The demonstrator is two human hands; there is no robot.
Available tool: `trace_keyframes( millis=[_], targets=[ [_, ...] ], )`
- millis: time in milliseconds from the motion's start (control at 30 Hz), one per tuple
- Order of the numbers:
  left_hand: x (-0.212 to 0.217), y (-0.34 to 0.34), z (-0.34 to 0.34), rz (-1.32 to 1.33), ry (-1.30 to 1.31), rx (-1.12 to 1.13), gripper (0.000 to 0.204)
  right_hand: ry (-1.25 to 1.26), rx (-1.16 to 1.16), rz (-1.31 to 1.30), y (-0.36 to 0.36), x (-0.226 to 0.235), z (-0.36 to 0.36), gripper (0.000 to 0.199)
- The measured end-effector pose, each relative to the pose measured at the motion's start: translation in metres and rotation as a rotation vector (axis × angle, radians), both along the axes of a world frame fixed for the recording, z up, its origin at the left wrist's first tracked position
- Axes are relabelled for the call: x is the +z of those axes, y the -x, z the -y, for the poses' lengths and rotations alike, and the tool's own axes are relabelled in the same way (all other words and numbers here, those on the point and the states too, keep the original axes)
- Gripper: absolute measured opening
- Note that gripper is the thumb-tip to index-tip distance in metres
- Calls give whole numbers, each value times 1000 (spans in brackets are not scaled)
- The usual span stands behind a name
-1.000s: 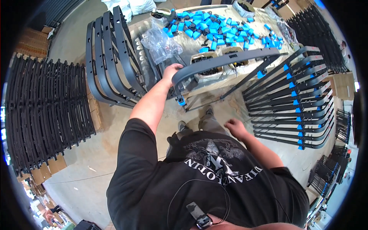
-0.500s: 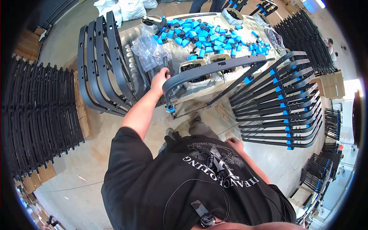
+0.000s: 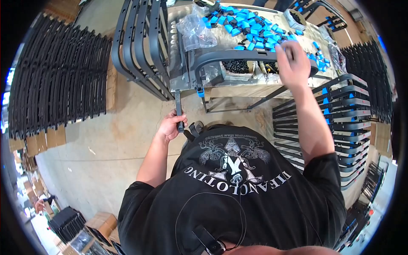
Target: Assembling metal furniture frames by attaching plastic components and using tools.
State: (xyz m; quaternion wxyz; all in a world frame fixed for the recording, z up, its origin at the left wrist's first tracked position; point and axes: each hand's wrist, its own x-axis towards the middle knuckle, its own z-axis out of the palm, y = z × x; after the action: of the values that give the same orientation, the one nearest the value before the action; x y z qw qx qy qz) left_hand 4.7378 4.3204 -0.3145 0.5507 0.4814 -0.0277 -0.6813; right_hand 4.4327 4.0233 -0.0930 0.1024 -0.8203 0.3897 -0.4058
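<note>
While my left hand (image 3: 171, 126) is clamped around a thin black bar (image 3: 179, 109), my right hand (image 3: 293, 63) hovers over the blue clips (image 3: 250, 29) on the table (image 3: 238, 91). Its fingers are spread apart, blurred, holding nothing I can make out.

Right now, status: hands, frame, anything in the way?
Left hand grips frame leg. Right hand, blurred, above blue clips on table. Dark curved frame lies across the table edge.

A matt dark-grey frame (image 3: 238, 57), seemingly painted metal, is laid across the worktop (image 3: 238, 91), whose bare edge looks like pale wood. At twelve o'clock, glossy blue plastic clips (image 3: 246, 25) and a crinkled clear plastic bag (image 3: 193, 29) are seen. The floor (image 3: 97, 153) appears as rough concrete.
</note>
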Motion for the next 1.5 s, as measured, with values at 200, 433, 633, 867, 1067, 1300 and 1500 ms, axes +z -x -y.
trace_keyframes(
  millis=[200,433,633,867,1067,1300,1500],
  targets=[
    [-1,36,3,242,-143,308,11,-22,40,-185,-35,-36,48,33],
    [-2,60,46,482,-377,953,15,94,58,-208,-31,-42,47,38],
    [28,62,70,515,-165,-158,18,-5,96,-284,-23,-37,49,39],
    [2,57,75,629,-265,469,7,-51,92,-305,-26,-40,50,38],
    [7,52,74,623,-257,-124,19,-2,104,-302,-25,-39,53,36],
    [-23,-20,139,777,-183,-300,33,-65,39,-383,-27,-38,52,38],
    [-44,-37,226,841,53,-297,49,-123,14,-388,-33,-33,48,39]
  ],
)
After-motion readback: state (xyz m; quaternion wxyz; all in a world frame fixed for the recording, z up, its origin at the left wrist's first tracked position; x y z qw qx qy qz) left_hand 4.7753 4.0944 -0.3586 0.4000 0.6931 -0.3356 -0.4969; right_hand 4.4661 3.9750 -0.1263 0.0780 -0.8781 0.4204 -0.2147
